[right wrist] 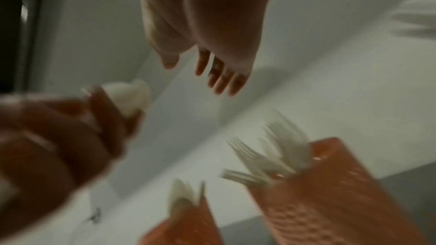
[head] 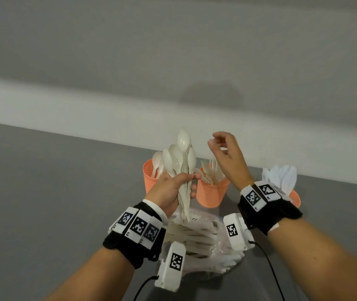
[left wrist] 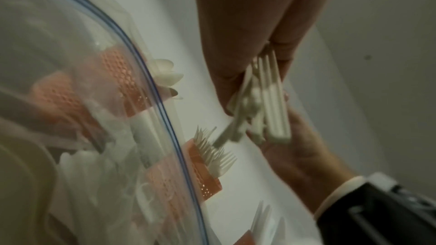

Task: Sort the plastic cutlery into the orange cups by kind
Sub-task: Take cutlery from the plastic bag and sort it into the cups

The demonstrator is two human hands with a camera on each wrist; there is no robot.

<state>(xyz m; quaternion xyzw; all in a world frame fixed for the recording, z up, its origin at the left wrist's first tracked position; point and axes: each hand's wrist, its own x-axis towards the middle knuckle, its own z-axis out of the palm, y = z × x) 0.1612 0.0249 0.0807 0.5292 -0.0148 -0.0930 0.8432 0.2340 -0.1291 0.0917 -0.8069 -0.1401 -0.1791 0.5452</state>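
My left hand (head: 173,190) grips a bunch of white plastic spoons (head: 179,157) by their handles, bowls pointing up; the handle ends (left wrist: 264,111) show in the left wrist view. My right hand (head: 225,155) is raised above the middle orange cup, fingers loosely curved and holding nothing. Three orange mesh cups stand by the wall: the left cup (head: 149,177) holds spoons, the middle cup (head: 210,192) holds forks (right wrist: 259,157), the right cup (head: 295,197) holds white knives (head: 281,174) and is partly hidden by my right wrist.
A clear zip bag (head: 201,237) with more white cutlery lies on the grey table (head: 53,192) between my forearms, close to me. A white wall (head: 173,72) runs just behind the cups. Cables trail from both wrist cameras.
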